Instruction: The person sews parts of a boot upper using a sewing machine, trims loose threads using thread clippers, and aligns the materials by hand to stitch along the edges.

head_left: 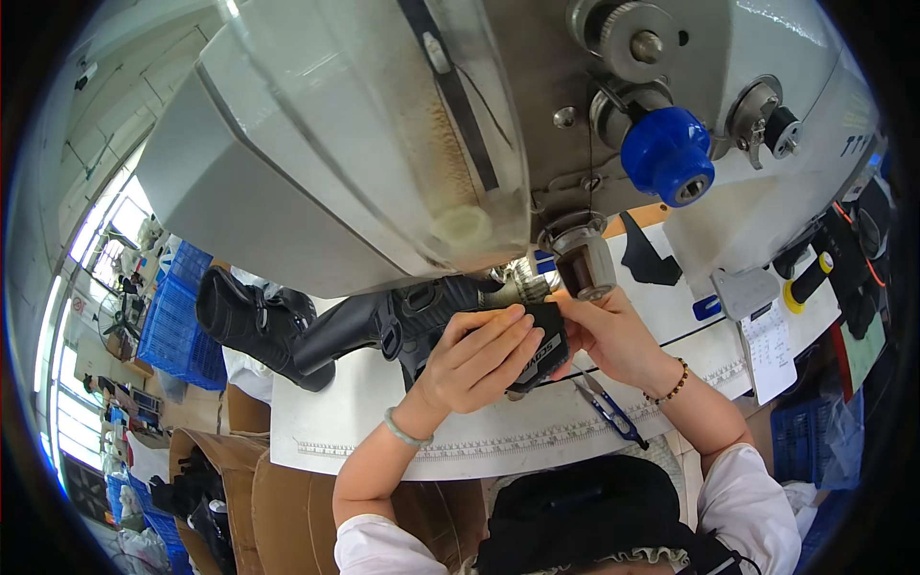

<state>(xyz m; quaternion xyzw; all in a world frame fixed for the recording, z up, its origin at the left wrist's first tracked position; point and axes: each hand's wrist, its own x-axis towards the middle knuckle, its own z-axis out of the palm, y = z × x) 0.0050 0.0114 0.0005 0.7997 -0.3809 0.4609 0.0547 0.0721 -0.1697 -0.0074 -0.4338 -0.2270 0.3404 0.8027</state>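
Note:
Just below the sewing machine's [575,273] presser area, a black piece with white lettering [550,347] is held between my two hands. My left hand [484,362] lies over its left side, fingers bent together across it. At its upper right edge, my right hand [618,340] pinches it between thumb and fingers. A black boot with straps and buckles [369,331] lies on its side, reaching under the machine behind my left hand. Whether the lettered piece is joined to that boot is hidden. Another black boot [251,314] lies farther left.
Blue-handled scissors [613,412] lie on the white table [374,412], by a printed ruler strip [479,443]. Right of the machine are a black cut piece [647,254], a paper sheet [769,353] and a yellow-ended spool [807,283]. Blue crates [179,321] and a cardboard box [287,517] stand left.

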